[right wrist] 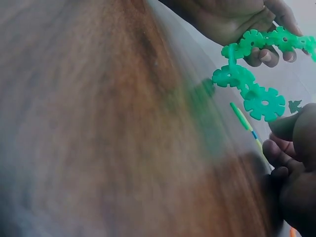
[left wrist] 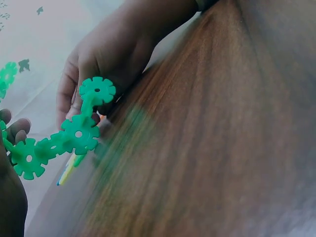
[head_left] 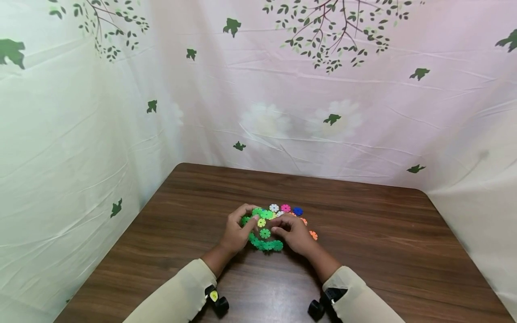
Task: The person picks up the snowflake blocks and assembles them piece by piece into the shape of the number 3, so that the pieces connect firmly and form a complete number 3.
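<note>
My left hand (head_left: 237,231) holds a curved chain of green notched discs (head_left: 268,245), gripping it along its left side. In the right wrist view, the chain (right wrist: 234,76) bends in front of the left hand's fingers, raised off the tabletop. My right hand (head_left: 296,233) is bent down at the chain's right side, fingertips close to the loose discs. I cannot tell whether it pinches one. A green disc (head_left: 265,233) and a yellow-green disc (head_left: 261,222) show between the hands. From the left wrist view, the right hand (left wrist: 106,54) is partly behind the chain.
Beyond the hands lie a white disc (head_left: 274,207), a pink disc (head_left: 285,208) and a blue disc (head_left: 298,211). An orange disc (head_left: 313,235) sits beside the right hand. The brown wooden table (head_left: 375,251) meets a printed cloth (head_left: 282,152) behind it.
</note>
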`<state>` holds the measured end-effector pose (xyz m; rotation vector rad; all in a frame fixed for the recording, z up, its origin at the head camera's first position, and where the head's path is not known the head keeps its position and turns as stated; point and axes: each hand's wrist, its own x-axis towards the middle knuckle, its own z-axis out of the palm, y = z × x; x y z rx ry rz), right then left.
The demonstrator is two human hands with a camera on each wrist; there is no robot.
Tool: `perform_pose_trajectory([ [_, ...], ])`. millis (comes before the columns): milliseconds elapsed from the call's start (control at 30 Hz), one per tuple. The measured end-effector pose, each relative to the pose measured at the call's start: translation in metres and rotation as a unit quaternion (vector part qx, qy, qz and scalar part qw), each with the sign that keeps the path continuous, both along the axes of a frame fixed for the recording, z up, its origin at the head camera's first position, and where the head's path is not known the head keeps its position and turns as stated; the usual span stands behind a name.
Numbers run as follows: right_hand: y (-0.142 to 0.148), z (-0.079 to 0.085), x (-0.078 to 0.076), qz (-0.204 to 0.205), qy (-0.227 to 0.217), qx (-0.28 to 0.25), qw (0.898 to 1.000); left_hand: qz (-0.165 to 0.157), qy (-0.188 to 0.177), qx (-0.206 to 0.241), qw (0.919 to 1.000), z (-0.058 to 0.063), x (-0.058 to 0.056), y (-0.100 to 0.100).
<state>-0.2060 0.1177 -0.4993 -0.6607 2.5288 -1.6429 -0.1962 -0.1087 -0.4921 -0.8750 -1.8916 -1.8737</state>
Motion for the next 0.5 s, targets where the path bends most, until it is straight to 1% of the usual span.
perform_pose_trajectory([
  [133,-0.0011,-0.0029,-0.0021,0.012,0.025,0.034,0.999,-0.001,0.018,-0.005,0.9998,-0.0003,0.0002,-0.0003],
  [200,-0.0024,-0.0043,-0.0033,0.013,0.041,0.054,0.998,-0.004,0.025,-0.006,0.9997,-0.0003,0.0002,-0.0005],
  [267,-0.004,-0.005,-0.0039,0.012,0.046,0.066,0.997,-0.009,0.027,-0.006,0.9996,0.0002,0.0002,-0.001],
  [367,-0.0058,-0.0055,-0.0043,0.01,0.05,0.074,0.996,-0.019,0.022,-0.005,0.9996,-0.0001,-0.0003,-0.0018],
  [500,-0.0067,-0.0044,-0.0043,0.009,0.06,0.088,0.994,-0.023,0.01,-0.008,0.9997,-0.002,-0.0008,-0.0018],
])
